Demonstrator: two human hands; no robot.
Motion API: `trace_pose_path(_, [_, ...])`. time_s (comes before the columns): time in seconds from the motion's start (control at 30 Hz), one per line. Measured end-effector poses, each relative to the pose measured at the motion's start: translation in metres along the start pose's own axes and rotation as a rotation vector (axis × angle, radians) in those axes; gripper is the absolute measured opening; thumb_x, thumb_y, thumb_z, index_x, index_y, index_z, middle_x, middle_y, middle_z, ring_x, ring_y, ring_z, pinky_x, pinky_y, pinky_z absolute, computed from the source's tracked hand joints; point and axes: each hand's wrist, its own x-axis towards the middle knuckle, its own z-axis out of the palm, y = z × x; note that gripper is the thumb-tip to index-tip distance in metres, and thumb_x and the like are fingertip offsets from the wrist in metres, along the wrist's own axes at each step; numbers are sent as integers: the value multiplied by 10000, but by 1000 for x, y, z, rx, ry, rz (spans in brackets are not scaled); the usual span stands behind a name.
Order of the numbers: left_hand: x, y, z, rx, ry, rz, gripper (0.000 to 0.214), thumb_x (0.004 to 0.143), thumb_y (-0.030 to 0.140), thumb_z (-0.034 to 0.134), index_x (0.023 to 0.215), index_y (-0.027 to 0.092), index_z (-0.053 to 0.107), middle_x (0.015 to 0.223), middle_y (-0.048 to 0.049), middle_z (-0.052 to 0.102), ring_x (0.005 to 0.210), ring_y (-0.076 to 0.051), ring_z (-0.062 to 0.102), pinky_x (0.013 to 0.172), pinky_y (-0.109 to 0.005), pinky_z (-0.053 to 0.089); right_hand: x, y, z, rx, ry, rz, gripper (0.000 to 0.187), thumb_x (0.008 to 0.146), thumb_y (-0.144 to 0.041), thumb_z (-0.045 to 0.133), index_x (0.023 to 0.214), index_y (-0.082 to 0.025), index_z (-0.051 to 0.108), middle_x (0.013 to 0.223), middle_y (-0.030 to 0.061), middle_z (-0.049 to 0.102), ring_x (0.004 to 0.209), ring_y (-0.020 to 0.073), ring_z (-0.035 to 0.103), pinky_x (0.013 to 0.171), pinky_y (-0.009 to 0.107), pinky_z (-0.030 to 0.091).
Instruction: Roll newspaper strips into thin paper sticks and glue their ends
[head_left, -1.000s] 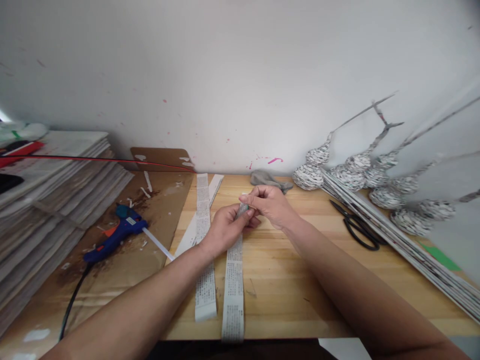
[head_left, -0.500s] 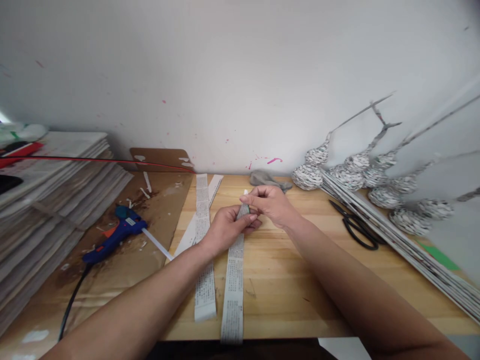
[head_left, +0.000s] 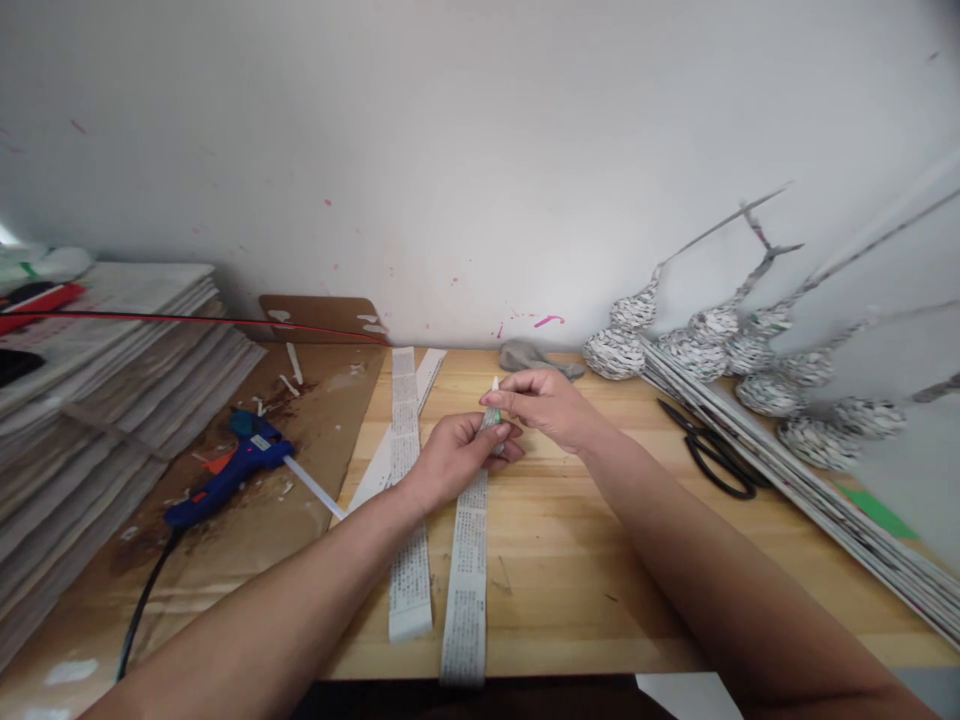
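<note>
A printed newspaper strip runs from the table's front edge up into my hands, where its far end narrows to a white rolled tip. My left hand is closed on the strip, thumb on top. Just beyond it, my right hand pinches the strip's far end near the tip between thumb and fingers. Left of this strip lies another newspaper strip, partly under my left forearm, with more pieces of paper beneath it.
At left are a blue glue gun on brown cardboard and a newspaper stack. Black scissors lie right, beside a bundle of paper rods and several woven paper gourds. A grey cloth rests against the wall.
My right hand has shifted slightly right and its fingers have moved on the strip's far end. More of the white tip and a green patch show. My left hand stays nearly in place.
</note>
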Motion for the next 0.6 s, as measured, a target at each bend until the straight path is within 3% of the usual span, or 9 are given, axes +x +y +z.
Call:
trace_pose_path(0.23, [-1, 2, -2, 143, -95, 42, 303, 851, 402, 583, 813, 120, 686, 841, -104, 725, 825, -187, 672, 756, -306, 540, 1, 1, 2, 49, 99, 3, 308, 657, -399, 778, 611, -140, 617, 465, -68, 430, 415, 39, 316, 395, 205, 230])
trace_pose_path(0.47, [-4, 0, -1, 106, -93, 79, 303, 867, 426, 562, 993, 152, 597, 792, -63, 715, 749, -169, 671, 696, -295, 539, 1, -1, 5, 210, 58, 20, 379, 646, -412, 791, 575, -165, 512, 443, -72, 426, 404, 57, 378, 406, 210, 269])
trace_pose_path(0.6, [-5, -2, 0, 137, -71, 97, 327, 861, 469, 557, 892, 148, 605, 809, -82, 710, 766, -182, 671, 706, -303, 538, 1, -1, 5, 138, 121, -6, 401, 622, -428, 802, 563, -169, 502, 446, -83, 375, 403, 46, 314, 392, 210, 227])
